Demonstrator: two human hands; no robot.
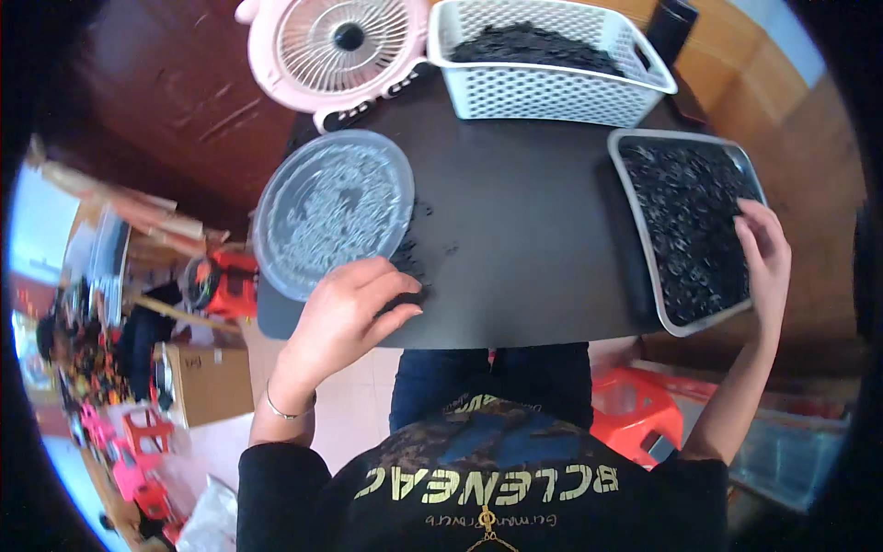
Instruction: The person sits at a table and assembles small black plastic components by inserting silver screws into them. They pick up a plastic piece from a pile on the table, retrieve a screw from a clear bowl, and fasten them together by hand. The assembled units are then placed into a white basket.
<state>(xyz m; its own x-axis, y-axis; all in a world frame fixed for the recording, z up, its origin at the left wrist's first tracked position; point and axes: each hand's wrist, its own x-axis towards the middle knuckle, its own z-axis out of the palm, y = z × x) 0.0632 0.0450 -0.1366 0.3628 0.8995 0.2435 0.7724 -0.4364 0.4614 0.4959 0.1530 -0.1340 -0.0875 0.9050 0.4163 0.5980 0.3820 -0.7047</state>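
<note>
My left hand (354, 299) is bent over the near edge of the table, beside a round translucent tub (274, 262). Its thumb and fingers close toward each other over small loose black pieces (405, 262); anything between them is too dark to make out. Inside the tub lie many small silvery pieces (340, 216). On the right, my right hand (766, 253) reaches over the rim of a metal tray (648, 248). Thumb and fingertips are drawn together above the small black ring-like pieces (694, 221) filling it. Whether they pinch one is too small to see.
A white perforated basket (552, 92) of black pieces stands at the back of the dark table (524, 221). Left of it is a pink fan (345, 41); a dark cylinder (671, 28) stands behind its right end. Below are a red stool (635, 414) and a cardboard box (212, 382).
</note>
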